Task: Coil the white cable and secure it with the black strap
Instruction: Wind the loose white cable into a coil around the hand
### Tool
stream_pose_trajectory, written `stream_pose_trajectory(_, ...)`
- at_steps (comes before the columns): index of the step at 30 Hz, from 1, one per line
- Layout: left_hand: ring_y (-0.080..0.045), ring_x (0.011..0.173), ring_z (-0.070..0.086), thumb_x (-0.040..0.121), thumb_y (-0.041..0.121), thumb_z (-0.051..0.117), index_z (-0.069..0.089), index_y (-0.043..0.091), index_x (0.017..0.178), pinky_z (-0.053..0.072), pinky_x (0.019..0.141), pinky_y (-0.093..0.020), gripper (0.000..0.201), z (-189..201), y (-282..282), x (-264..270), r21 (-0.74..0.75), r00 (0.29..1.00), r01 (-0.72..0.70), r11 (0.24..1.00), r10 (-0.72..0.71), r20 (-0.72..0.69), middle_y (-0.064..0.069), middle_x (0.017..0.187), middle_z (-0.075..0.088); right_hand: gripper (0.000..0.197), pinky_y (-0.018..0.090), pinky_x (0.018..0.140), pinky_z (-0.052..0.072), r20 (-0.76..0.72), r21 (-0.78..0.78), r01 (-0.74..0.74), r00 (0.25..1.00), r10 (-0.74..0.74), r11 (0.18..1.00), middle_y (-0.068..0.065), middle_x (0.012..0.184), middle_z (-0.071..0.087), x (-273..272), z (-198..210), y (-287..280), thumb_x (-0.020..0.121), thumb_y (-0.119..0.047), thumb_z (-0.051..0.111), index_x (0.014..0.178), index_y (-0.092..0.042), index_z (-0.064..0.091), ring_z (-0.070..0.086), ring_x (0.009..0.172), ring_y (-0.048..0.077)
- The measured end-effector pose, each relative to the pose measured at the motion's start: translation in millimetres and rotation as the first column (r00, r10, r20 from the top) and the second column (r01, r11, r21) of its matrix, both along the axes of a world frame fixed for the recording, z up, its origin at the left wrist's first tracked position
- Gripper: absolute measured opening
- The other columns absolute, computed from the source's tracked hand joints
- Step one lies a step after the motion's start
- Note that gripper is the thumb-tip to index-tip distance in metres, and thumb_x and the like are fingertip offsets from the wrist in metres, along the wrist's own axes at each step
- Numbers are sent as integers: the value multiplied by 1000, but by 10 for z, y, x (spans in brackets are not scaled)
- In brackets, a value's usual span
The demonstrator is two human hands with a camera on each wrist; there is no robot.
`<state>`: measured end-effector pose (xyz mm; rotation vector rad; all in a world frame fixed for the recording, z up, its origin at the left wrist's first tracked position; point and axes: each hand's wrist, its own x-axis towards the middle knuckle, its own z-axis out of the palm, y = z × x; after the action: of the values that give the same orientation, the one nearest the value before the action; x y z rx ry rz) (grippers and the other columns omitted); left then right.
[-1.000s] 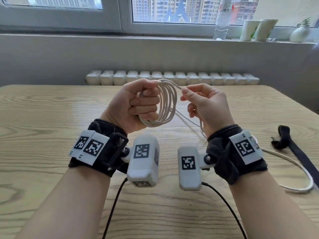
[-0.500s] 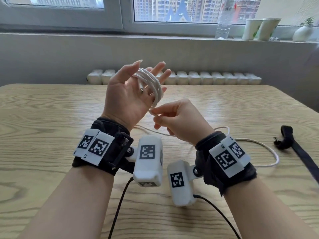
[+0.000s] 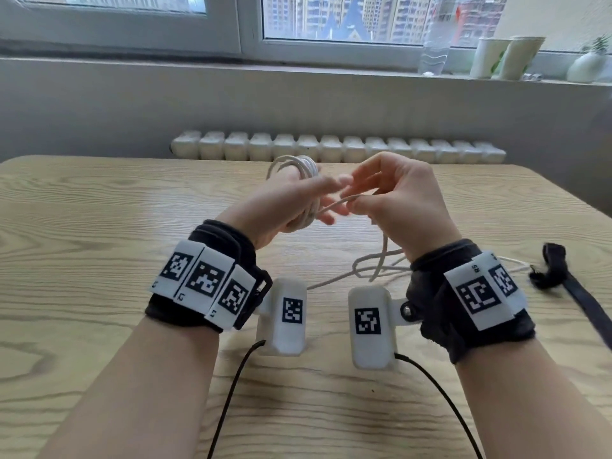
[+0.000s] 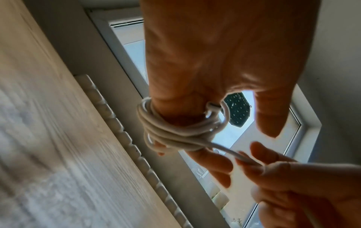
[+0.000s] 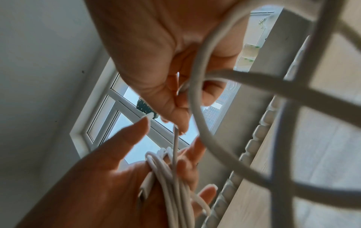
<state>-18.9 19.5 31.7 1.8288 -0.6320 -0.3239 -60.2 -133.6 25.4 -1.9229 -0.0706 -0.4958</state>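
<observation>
Head camera has both hands up over the middle of the desk (image 3: 99,226), and the white cable (image 3: 306,193) is wound in several loops around the left hand (image 3: 284,203), whose fingers are stretched out straight and slightly spread, the coil sitting across them. Right hand (image 3: 404,200) is just beside it, thumb and forefinger pinched on the running strand where it leaves the coil, the other fingers curled loosely. Left wrist camera shows those loops (image 4: 171,134) snug around the fingers, one strand leading off into the right fingertips (image 4: 252,163). Slack cable drops below the right wrist and trails across the desk toward the right edge. Black strap (image 3: 569,286) lies flat near that right edge, well apart from both hands. On the windowsill beyond, a clear bottle (image 3: 435,48), two paper cups (image 3: 506,56) and a small white vase (image 3: 587,66) holding a green sprig
</observation>
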Motion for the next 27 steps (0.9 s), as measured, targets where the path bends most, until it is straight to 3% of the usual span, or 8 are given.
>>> stream_pose_trajectory(3, -11, 64, 55, 78, 29, 72, 59, 10, 105, 45, 66, -29, 35, -45, 19, 67, 50, 1000, 20, 999, -19, -19, -3, 75, 66, 26, 18, 55, 46, 54, 10, 64, 996, -64, 998, -1, 76, 70, 32, -29, -25, 66, 2, 77, 73, -19, 64, 62, 60, 2)
stream_pose_trajectory(6, -7, 50, 43, 77, 19, 75, 59, 11, 79, 35, 48, -18, 19, -72, 37, 110, 23, 998, -64, 998, 65, -22, 8, 53, 53, 22, 20, 66, 54, 60, 1, 95, 994, -95, 995, -2, 77, 70, 40, -53, -36, 67, -7, 82, 76, -19, 66, 67, 71, 8)
stream_pose_trajectory(9, -6, 47, 38, 80, 21, 72, 52, 15, 68, 40, 61, -24, 24, -110, 89, 175, -166, 972, -231, 959, 219, -89, 9, 51, 48, 18, 19, 72, 55, 41, 10, 111, 993, -111, 994, -3, 78, 72, 53, -73, -84, 68, -13, 83, 77, -19, 69, 69, 76, 9)
stream_pose_trajectory(11, -6, 45, 37, 84, 17, 68, 53, 14, 75, 42, 75, -32, 17, -111, 148, 228, -327, 933, -353, 876, 307, -185, 10, 48, 46, 16, 22, 72, 54, -2, 11, 149, 989, -149, 989, -5, 76, 72, 70, -97, -143, 68, -13, 83, 73, -21, 70, 68, 74, 8)
stream_pose_trajectory(14, -6, 38, 32, 89, 17, 60, 53, 13, 79, 48, 75, -29, 13, -95, 224, 303, -474, 886, -460, 751, 351, -303, 11, 43, 37, 17, 20, 71, 47, -106, -62, 186, 976, -192, 981, -9, 74, 69, 87, -149, -203, 69, -10, 81, 70, -23, 70, 62, 70, 1)
stream_pose_trajectory(19, -8, 37, 25, 95, 20, 46, 44, 17, 66, 49, 74, -27, 29, -80, 198, 304, -501, 932, -327, 802, 186, -311, 10, 42, 27, 8, 23, 67, 47, -115, -8, 144, 983, -144, 990, -7, 81, 70, 111, -175, -102, 77, -21, 75, 82, -26, 72, 60, 69, 3)
stream_pose_trajectory(24, -9, 37, 24, 96, 19, 42, 45, 15, 67, 49, 76, -28, 30, -44, 106, 208, -501, 961, -191, 844, 55, -272, 9, 41, 25, 38, 24, 61, 42, -167, -37, 69, 983, -75, 997, 3, 86, 69, 147, -229, -32, 79, -34, 73, 115, -23, 63, 52, 59, 3)
stream_pose_trajectory(27, -8, 35, 25, 96, 19, 39, 46, 14, 68, 49, 75, -27, 29, -7, 125, 160, -542, 963, -32, 840, -120, -243, 10, 40, 27, 42, 21, 55, 37, -238, -15, 41, 970, -43, 999, 3, 75, 67, 166, -269, -37, 83, -32, 70, 120, -19, 58, 52, 44, -4)
